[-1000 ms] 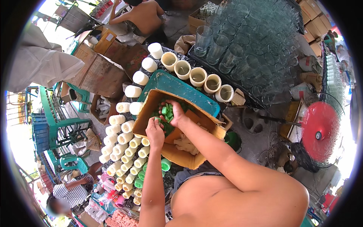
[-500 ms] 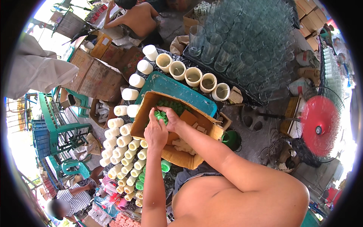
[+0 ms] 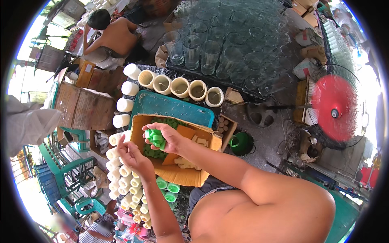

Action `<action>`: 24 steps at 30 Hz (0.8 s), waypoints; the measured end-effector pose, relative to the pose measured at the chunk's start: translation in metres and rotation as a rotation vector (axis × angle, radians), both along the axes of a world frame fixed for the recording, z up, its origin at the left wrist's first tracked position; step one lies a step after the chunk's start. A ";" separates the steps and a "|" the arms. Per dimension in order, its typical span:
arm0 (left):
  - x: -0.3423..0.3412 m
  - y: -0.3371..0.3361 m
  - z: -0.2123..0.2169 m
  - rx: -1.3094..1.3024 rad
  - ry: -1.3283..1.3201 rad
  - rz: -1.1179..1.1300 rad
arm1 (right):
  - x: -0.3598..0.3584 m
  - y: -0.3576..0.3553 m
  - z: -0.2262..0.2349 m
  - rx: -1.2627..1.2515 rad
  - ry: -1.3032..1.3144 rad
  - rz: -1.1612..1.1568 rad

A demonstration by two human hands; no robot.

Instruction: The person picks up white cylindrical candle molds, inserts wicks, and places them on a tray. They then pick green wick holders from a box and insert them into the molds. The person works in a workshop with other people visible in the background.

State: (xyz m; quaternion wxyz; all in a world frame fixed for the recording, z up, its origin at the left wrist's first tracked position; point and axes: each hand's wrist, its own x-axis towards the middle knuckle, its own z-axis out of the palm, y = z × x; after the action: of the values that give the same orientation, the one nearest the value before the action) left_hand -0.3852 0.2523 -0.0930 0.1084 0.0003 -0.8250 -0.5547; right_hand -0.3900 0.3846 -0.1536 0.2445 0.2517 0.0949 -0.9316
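Above the open cardboard box, my right hand cups a handful of small green chunks. My left hand hangs empty over the box's left edge, its fingers apart and slightly curled. More green chunks lie in the left part of the box. Pale, block-like pieces rest in its right part, beside an inner cardboard flap. Rows of cream wax-like cylinders stand below and left of my left hand, some partly hidden by it.
A teal tray lies behind the box, with hollow cream cylinders lined up beyond it. Clear glass cylinders crowd the far table. A green bucket is at the right, a red fan farther right. Another person sits far left.
My hands, earlier together over the box, have separated. The left has moved left and opened; the right now holds the green chunks alone. The view has shifted, showing more of the right side.
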 end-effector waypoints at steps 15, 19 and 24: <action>-0.031 0.219 -0.050 -0.663 -0.026 -0.961 | 0.050 0.242 -0.007 0.504 -0.115 -0.701; -0.039 0.273 -0.090 -0.897 -0.002 -0.952 | 0.050 0.253 -0.055 0.503 -0.155 -0.856; -0.050 0.288 -0.123 -0.880 -0.034 -0.950 | 0.044 0.245 -0.082 0.511 -0.196 -1.020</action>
State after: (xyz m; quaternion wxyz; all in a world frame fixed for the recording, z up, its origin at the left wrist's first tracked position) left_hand -0.4352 0.5408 -0.2155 -0.1718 -0.4005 -0.8871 -0.1521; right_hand -0.3465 0.6293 -0.2352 -0.2965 0.4019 0.1601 -0.8514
